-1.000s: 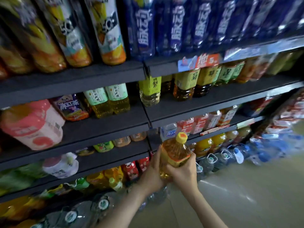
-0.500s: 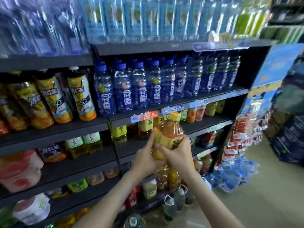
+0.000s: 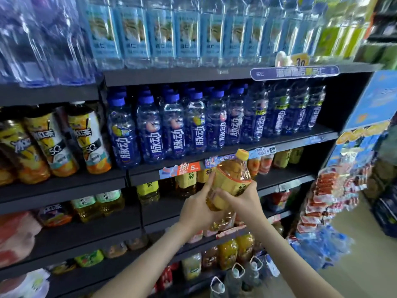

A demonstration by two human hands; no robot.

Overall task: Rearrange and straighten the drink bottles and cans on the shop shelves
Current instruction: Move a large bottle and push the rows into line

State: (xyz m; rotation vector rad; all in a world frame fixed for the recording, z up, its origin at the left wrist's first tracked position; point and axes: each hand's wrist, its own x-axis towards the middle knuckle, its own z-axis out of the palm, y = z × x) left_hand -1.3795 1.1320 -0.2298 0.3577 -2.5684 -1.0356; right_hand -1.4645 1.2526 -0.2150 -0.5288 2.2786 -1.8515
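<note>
Head view. You face a dark shelving unit (image 3: 64, 190) of two bays, stocked on every level.

- Row of blue bottles (image 3: 171, 130): upright, labels forward, on the level above your hands.
- Tea shelf (image 3: 169, 208): directly below that row, behind a strip of price tags (image 3: 180, 169). Yellow-labelled tea bottles (image 3: 185, 179) stand at its back. They lie just beyond your hands and a little left.
- Held bottle (image 3: 231, 183): in the air in front of the tea shelf, touching no shelf. Its long axis is tilted, base low and left toward you, yellow cap (image 3: 242, 154) high and right, level with the price tags.
- Left hand (image 3: 197, 209): curled round the lower body from the left, thumb up the side.
- Right hand (image 3: 242, 201): wrapped over the label from the right. Both hands grip the same bottle, close together.

Look of the bottle: clear plastic, amber liquid, broad yellow label with dark print, an orange band at the shoulder. The label seems to match the tea bottles behind it.

Judgement: the move ahead turns on that tilt. You would need to bring the axis upright before setting the base down, then push forward and left. Your left hand is the nearer to the tea row. Whether an open slot waits there is hidden by your hands.
</note>
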